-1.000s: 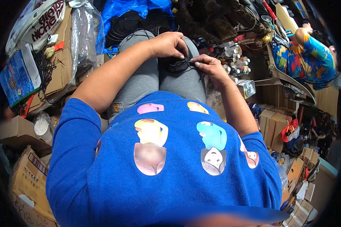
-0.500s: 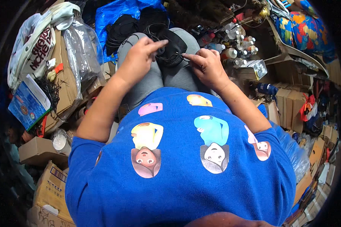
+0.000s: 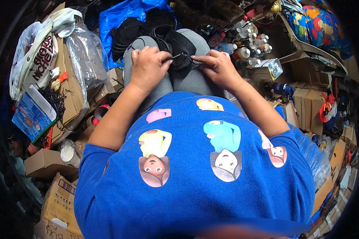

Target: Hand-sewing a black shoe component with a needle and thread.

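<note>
Sleeves of a blue printed shirt [image 3: 195, 167] fill the near part of the view, the forearms running up from them toward twelve o'clock. The left hand [image 3: 147, 67] rests on the left grey-clad thigh [image 3: 147, 85] at about eleven o'clock, its fingers pinched narrow on a thin dark stick-like piece [image 3: 177, 56] that points toward the other hand. The right hand [image 3: 217, 67] sits at about one o'clock from the shirt's centre, fingers curled close and pinching the edge of a black fabric piece [image 3: 179, 49], which lies in the lap between the two knees, touching both hands. Thin black cord loops over it.

Beyond the knees, at twelve o'clock, more black fabric pieces [image 3: 127, 34] lie piled on a blue plastic bag [image 3: 119, 14]. At ten o'clock lie a clear plastic bag [image 3: 83, 59], flattened cardboard [image 3: 68, 91] and a white printed bag [image 3: 36, 59], with a blue carton [image 3: 32, 113] at nine o'clock. Small bottles [image 3: 243, 46] cluster at one o'clock, and cardboard boxes [image 3: 307, 107] stack at three o'clock.
</note>
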Available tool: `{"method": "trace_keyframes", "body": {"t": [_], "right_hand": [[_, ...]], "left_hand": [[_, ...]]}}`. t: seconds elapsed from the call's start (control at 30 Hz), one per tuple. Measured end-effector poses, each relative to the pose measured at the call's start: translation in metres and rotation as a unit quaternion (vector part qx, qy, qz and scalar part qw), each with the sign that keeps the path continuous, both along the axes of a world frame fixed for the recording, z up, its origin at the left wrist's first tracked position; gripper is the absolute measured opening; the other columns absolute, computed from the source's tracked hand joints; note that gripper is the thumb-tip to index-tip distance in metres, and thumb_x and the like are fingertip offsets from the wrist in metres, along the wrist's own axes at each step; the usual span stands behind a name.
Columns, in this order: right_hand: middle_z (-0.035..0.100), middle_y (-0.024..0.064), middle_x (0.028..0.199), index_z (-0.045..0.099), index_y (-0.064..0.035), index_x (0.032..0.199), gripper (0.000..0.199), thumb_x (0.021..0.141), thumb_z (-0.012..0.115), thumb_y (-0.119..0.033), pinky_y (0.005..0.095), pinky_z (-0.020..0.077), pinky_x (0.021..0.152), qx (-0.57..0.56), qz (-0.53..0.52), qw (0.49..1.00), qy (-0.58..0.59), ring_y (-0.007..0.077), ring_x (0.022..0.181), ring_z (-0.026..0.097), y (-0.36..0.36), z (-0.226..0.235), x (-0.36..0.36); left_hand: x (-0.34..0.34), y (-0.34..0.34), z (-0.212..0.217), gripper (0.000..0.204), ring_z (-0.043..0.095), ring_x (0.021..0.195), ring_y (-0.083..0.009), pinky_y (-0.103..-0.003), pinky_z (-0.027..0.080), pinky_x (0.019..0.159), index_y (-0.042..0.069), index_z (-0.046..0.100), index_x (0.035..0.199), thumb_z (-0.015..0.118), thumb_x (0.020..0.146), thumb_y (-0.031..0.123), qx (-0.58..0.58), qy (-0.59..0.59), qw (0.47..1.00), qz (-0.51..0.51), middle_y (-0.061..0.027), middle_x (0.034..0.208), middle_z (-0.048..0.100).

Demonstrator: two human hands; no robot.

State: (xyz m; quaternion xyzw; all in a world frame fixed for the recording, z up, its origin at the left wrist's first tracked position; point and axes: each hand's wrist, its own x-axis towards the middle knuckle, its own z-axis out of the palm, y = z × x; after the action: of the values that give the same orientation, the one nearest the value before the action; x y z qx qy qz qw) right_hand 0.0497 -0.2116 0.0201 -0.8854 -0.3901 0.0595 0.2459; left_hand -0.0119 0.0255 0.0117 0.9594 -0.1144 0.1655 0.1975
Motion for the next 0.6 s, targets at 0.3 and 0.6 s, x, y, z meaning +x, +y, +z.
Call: {"method": "trace_keyframes", "body": {"t": [0.3,0.6], "right_hand": [[0.05,0.0024,0.085,0.068,-0.0156,0.106,0.033,0.08,0.056,0.0,0.0248,0.04,0.08,0.049,0.012,0.962,0.268,0.0144,0.084,0.049,0.0,-0.001,0.039],[0.054,0.0074,0.091,0.071,-0.0202,0.101,0.025,0.082,0.06,-0.009,0.029,0.0423,0.084,0.047,0.011,0.952,0.301,0.02,0.09,0.054,0.0,-0.004,0.046]], "left_hand": [[0.028,0.011,-0.026,0.028,0.051,0.073,-0.017,-0.028,0.043,0.069,0.017,0.072,0.093,0.068,0.071,0.001,-0.22,0.117,0.965,-0.087,-0.0021,0.075,0.049],[0.029,0.008,-0.026,0.03,0.048,0.071,-0.0183,-0.03,0.041,0.066,0.02,0.073,0.091,0.07,0.066,0.003,-0.176,0.061,0.977,-0.103,-0.0018,0.07,0.048]]}}
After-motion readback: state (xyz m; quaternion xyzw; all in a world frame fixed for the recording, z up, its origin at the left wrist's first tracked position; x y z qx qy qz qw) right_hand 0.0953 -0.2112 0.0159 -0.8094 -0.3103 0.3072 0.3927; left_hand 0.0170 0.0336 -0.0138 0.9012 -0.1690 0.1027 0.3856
